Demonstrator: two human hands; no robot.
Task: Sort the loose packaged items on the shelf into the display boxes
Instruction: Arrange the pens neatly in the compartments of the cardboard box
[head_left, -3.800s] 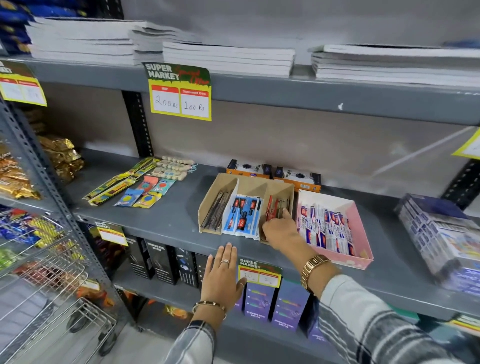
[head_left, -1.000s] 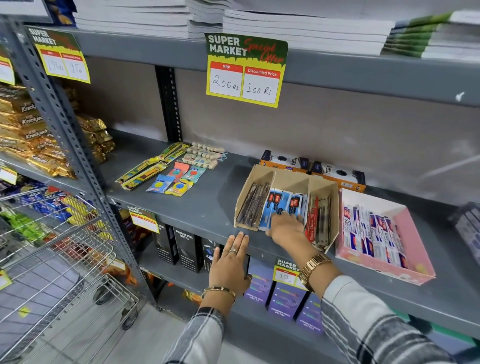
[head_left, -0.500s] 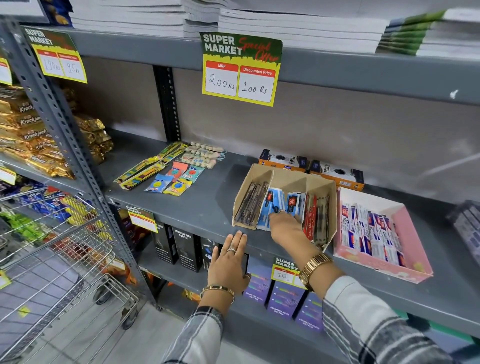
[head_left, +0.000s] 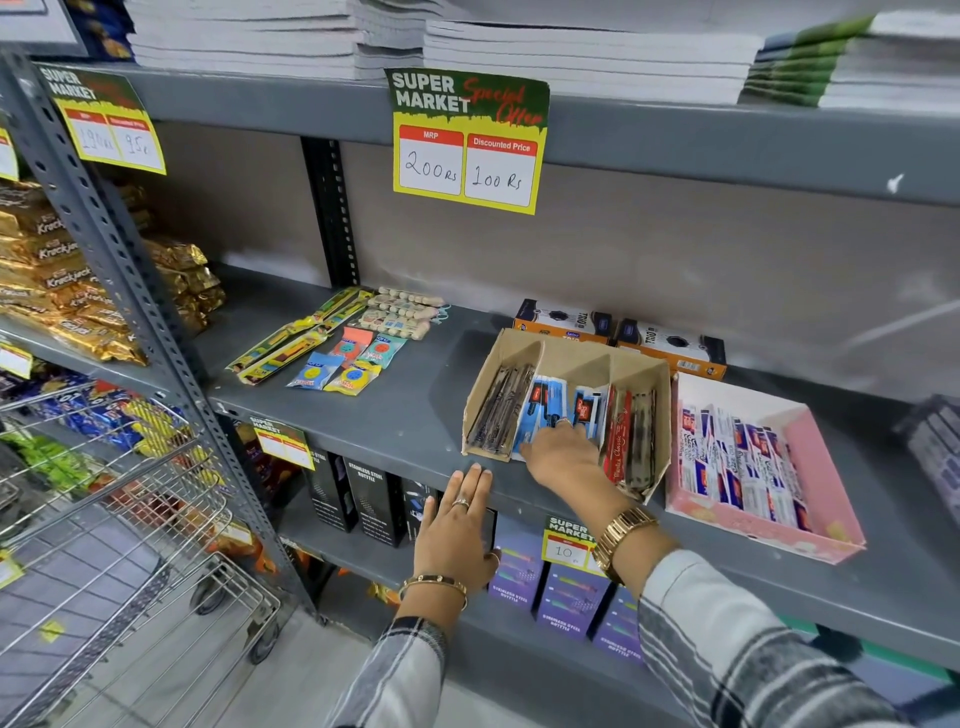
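A brown cardboard display box (head_left: 571, 348) with three compartments sits on the grey shelf (head_left: 405, 421). Dark pens fill its left slot, blue packets (head_left: 543, 410) the middle, red and dark pen packs (head_left: 621, 436) the right. My right hand (head_left: 563, 460) lies palm down in the middle slot, fingertips on the blue packets, with no grip visible. My left hand (head_left: 457, 530) rests flat on the shelf's front edge, fingers apart. Loose items lie to the left: long yellow-green packs (head_left: 291, 343), small colourful packets (head_left: 345, 364) and pale beaded packs (head_left: 402, 314).
A pink display box (head_left: 810, 467) of white and blue packets stands right of the cardboard one. Two orange-and-black cartons (head_left: 563, 319) lie behind. A wire trolley (head_left: 130, 519) stands at lower left. Boxed bottles (head_left: 374, 499) fill the shelf below, stacked notebooks (head_left: 571, 57) the shelf above.
My right hand has shifted from the box's right compartment to the middle one and now lies on the blue packets. My left hand stays on the shelf edge.
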